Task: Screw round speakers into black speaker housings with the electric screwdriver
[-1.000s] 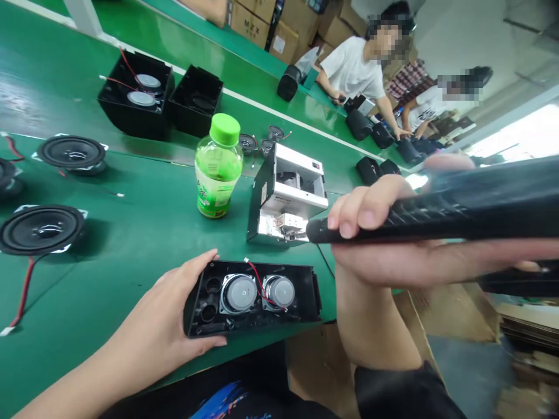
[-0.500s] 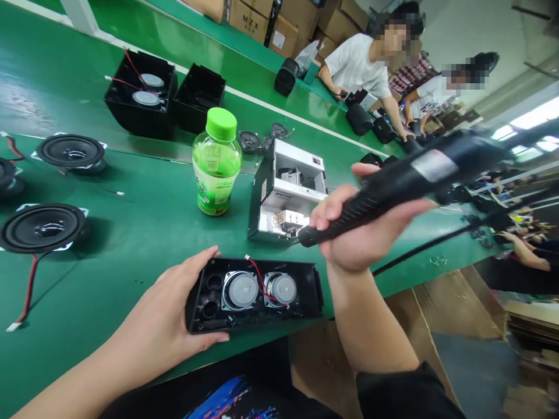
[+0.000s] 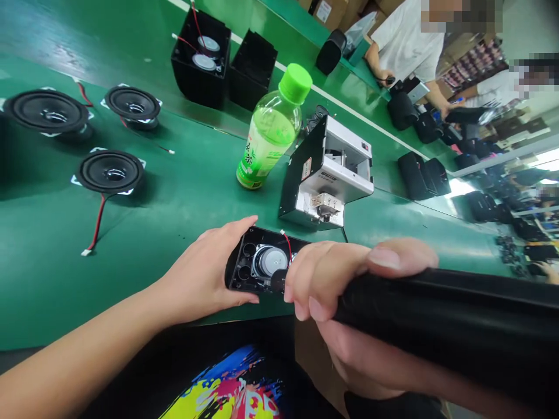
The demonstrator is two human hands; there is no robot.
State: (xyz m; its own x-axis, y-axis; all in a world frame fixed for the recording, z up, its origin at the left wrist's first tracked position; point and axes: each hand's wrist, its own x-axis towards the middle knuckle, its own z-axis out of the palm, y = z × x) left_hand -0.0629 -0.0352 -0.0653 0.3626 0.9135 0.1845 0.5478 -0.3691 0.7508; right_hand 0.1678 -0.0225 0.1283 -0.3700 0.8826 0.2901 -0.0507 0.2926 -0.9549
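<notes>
My left hand [image 3: 201,279] grips the left end of a black speaker box [image 3: 264,236], thumb and fingers on opposite sides. Inside the box a round speaker driver [image 3: 271,262] shows its grey magnet, with a red wire [image 3: 287,243] beside it. My right hand [image 3: 345,285] is closed round a black electric screwdriver [image 3: 463,326], which points down-left over the box. Its dark nose is at the box's near edge, by the driver. The tip is too hidden to tell whether it touches a screw. My right hand covers the box's right part.
A silver-and-black screw feeder [image 3: 349,177] stands behind the box, beside a green-capped bottle [image 3: 273,128]. Loose speaker drivers [image 3: 111,170] with wires lie on the left. Two black boxes [image 3: 201,64] sit at the back. Co-workers [image 3: 410,41] are at work across the table.
My right hand has brought the screwdriver from above the table near the screw feeder down to the speaker box. My left hand keeps its grip. The camera view has shifted.
</notes>
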